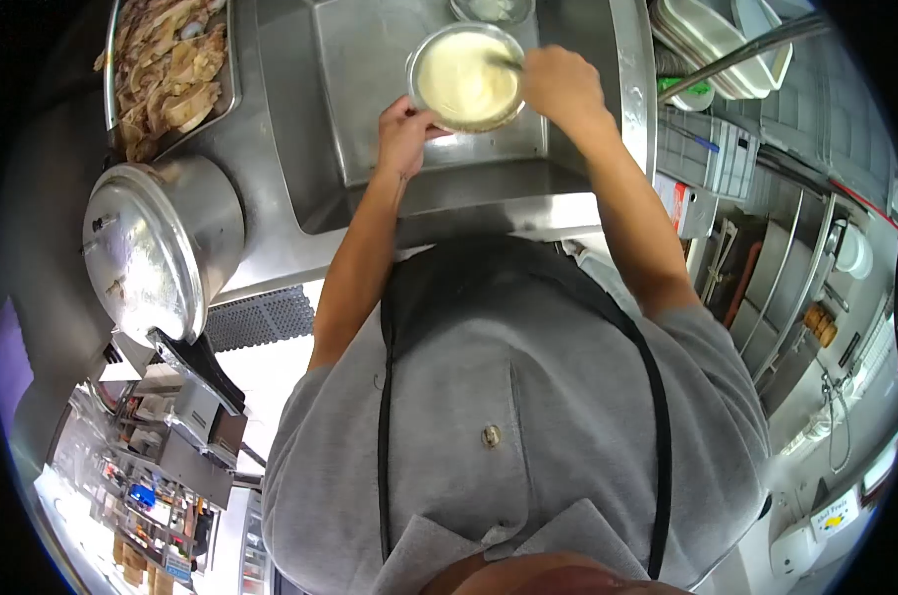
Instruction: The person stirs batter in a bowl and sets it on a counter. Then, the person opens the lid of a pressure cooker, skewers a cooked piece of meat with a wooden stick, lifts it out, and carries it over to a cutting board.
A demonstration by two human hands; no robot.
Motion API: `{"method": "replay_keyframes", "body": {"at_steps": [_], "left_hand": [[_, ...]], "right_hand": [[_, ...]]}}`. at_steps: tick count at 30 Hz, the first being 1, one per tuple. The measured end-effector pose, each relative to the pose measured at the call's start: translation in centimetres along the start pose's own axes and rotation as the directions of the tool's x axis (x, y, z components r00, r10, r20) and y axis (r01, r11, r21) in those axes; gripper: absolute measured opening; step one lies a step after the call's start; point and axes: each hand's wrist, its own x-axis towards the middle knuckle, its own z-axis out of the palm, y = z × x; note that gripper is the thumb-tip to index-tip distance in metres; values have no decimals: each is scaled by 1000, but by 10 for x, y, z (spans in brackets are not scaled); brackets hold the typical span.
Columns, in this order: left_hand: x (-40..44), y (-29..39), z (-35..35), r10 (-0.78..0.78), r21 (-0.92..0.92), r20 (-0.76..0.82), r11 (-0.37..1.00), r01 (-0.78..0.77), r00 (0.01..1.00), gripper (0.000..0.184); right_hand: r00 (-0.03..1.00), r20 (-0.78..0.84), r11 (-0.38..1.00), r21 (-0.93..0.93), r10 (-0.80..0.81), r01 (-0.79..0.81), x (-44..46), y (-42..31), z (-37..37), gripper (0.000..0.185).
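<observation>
OK so here's where things stand, going by what I can see. The bowl [410, 81] is up over the sink [370, 59], and it has a pale yellow creamy mix [457, 84] in it. The left hand [400, 142] has its fingers closed on the near left edge of the bowl, and the right hand [565, 87] is in a tight grip around a stirring tool [506, 62], with the far end down in the mix. Can't tell if it's a spoon or a whisk, it's kinda blurry there

How far along? I'd say pretty well on. The mix looks mostly smooth and one even colour, with soft swirls on top and no big lumps that I can spot, so most of the blending seems done. Not totally finished though, since the tool is in there and the bowl is in hand, not put down. Can't judge how thick it is from this angle either

Just past it there's a smaller bowl [474, 20] with a bit of whitish stuff in it, cut off by the edge of the view, and neither hand is on that one. Off to the left on the metal surface [261, 203] there's a tray [235, 69] loaded with what looks like cooked meat pieces, and beside that a big pot [211, 213] with its lid [137, 253] on
</observation>
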Motion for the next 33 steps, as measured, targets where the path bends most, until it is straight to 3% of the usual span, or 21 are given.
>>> {"method": "replay_keyframes", "body": {"at_steps": [2, 3, 4, 7, 8, 10, 12, 14, 16, 18, 19, 20, 22, 23, 24, 27, 29, 30, 32, 33], "left_hand": [[5, -8, 3, 7, -28, 5, 1000, -6, 1000, 8], [4, -5, 1, -14, -2, 15, 1000, 14, 1000, 7], [6, 0, -4, -22, 22, 13, 1000, 22, 1000, 7], [5, 2, -4, 10, 30, -34, 1000, -9, 999, 6], [2, -3, -1, 16, -8, -20, 1000, -16, 1000, 5], [6, -8, 2, 8, -17, -36, 1000, -9, 999, 7], [6, 1, -5, 23, 36, -30, 999, -22, 999, 9], [5, 3, -9, 4, 38, -77, 999, -1, 997, 11], [3, -3, -4, 46, -37, -6, 998, -46, 999, 11], [5, 3, 2, 38, -62, -30, 997, -39, 999, 12], [4, 7, -3, 41, -62, -27, 997, -42, 999, 12], [4, 10, -8, 44, -60, -33, 997, -46, 999, 12], [4, 7, -12, 17, -45, -85, 999, -21, 996, 13], [3, 2, -11, 20, -20, -54, 1000, -21, 998, 15], [6, 2, -4, 33, 0, -15, 999, -33, 999, 17], [10, 13, -12, 21, 23, -22, 1000, -20, 1000, 17], [14, 11, -13, 28, 13, -11, 1000, -27, 1000, 16], [13, 6, -9, 15, 19, 27, 1000, -16, 1000, 14], [20, 4, -3, -8, 21, 31, 1000, 8, 999, 15], [20, 5, -4, -26, 30, 12, 999, 26, 1000, 16]], "right_hand": [[972, -2, 970, -62, -237, 236, -7, -21, 13, 24], [966, 106, 965, -88, -237, 247, -9, -28, 22, 23], [966, 96, 964, -94, -241, 250, -10, -18, 18, 23], [989, 135, 998, 21, 60, -63, -11, -11, -10, 24], [988, 142, 997, 21, 68, -72, -10, -21, 0, 24], [977, 117, 980, -68, -178, 186, -5, -34, 26, 25], [959, 131, 965, -46, -251, 258, -10, -17, 24, 25], [993, 116, 1000, -10, -17, 18, -10, -5, 3, 23], [998, 58, 1000, -28, 8, -6, -9, -24, 12, 23], [972, 127, 962, -160, -200, 219, -6, -35, 37, 22], [950, 28, 944, -109, -311, 312, -14, -21, 36, 22], [947, 24, 939, -123, -322, 322, -8, -10, 29, 22], [996, 91, 994, -111, -11, 21, -6, -14, -6, 21], [999, 27, 997, -71, -41, 43, 6, -15, 11, 23], [981, 5, 964, -182, -194, 192, 11, -17, 33, 22], [937, 94, 926, -144, -338, 348, -4, -20, 18, 22], [999, 22, 994, -101, -35, 37, -3, -13, -1, 22], [999, 33, 994, -109, -25, 29, -3, -17, 4, 22], [963, 134, 955, -154, -235, 255, 8, -27, 18, 22], [948, 109, 935, -165, -299, 314, 7, -14, 32, 23]]}}
